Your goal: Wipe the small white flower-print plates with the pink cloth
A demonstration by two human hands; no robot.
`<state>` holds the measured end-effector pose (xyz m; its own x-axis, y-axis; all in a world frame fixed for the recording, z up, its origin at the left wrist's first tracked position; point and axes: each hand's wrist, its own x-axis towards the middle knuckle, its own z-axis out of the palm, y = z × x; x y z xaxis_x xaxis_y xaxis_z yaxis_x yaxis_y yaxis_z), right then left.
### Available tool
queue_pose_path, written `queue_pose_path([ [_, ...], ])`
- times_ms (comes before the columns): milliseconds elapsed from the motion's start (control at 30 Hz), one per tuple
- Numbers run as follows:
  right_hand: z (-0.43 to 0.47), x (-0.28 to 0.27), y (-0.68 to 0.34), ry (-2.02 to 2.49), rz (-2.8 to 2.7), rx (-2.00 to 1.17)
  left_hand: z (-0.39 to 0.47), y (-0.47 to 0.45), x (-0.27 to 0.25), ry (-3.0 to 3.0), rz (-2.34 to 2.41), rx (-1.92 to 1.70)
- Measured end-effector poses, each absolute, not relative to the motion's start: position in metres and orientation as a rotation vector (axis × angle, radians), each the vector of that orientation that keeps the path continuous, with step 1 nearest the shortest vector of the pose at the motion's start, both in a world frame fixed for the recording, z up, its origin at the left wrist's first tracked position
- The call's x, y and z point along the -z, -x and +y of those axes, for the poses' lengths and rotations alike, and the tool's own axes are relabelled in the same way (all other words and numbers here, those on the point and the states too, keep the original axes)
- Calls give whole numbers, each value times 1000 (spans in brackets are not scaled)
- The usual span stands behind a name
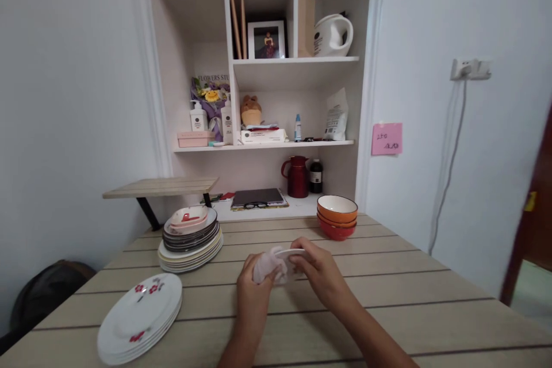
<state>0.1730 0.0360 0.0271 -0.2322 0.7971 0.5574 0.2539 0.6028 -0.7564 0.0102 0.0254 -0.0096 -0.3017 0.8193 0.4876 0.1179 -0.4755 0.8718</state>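
Above the middle of the table I hold a small white dish [285,253], tilted so that its rim shows nearly edge-on. My left hand [253,284] is closed on a crumpled pale cloth [268,265], which is pressed against the dish's left side. At the opposite side, my right hand [321,271] grips the rim between thumb and fingers. Much of the dish is covered by the cloth and my fingers. Faint marks show on its surface near my right thumb.
White plates with red flowers [140,313] are stacked at the front left. Behind them stands a taller pile of plates [192,256] topped by small pink-edged dishes [190,224]. Orange and red bowls [337,215] are stacked at the back right. A small raised shelf [161,187] overhangs the back left.
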Motion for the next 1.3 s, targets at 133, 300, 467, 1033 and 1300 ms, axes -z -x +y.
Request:
queue_pose_path([
  [133, 36, -18, -161, 697, -1481, -1041, 23, -12, 5, -1102, 1130, -1772],
  [300, 36, -8, -147, 596, -1194, -1288, 24, -11, 5, -963, 1107, -1762],
  [467, 32, -9, -137, 562, -902, -1448, 24, -12, 8, -906, 1090, -1738],
  [1033, 38, -21, -165, 898, -1565, -460, 14, -16, 2, -1402, 1166, -1905],
  [1300, 34, -31, -177, 1033, -2147, 190, 16, -7, 4, -2064, 1192, -1903],
])
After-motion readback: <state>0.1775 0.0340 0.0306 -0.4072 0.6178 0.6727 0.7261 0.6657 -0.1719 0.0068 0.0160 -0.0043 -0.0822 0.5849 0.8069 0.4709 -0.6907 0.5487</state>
